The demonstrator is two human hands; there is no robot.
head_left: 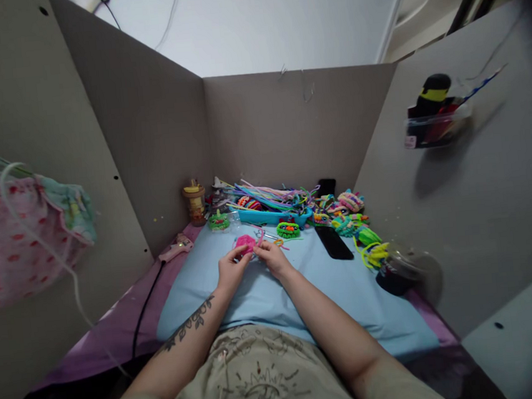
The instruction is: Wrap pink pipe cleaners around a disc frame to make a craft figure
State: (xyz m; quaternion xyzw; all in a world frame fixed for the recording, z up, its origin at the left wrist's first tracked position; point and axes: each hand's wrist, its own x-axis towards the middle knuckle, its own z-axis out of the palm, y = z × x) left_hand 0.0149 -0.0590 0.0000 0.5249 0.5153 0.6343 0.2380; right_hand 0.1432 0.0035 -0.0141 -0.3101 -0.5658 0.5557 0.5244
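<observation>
Between my two hands, a little above the blue-covered table, is a bright pink fuzzy piece that looks made of bent pipe cleaner. A loose pink strand rises from its right side. My left hand pinches the piece from the left with thumb and fingers. My right hand is closed at its right edge, by the strand; the exact grip of the fingertips is too small to tell. Just beyond my right hand lie a green woven piece with an orange middle and a thin metal tool, partly hidden.
Behind stands a blue tray heaped with coloured pipe cleaners. A black phone, colourful fuzzy pieces and a dark tub line the right. A pink glue gun and a brown jar stand left. Grey panels enclose the table.
</observation>
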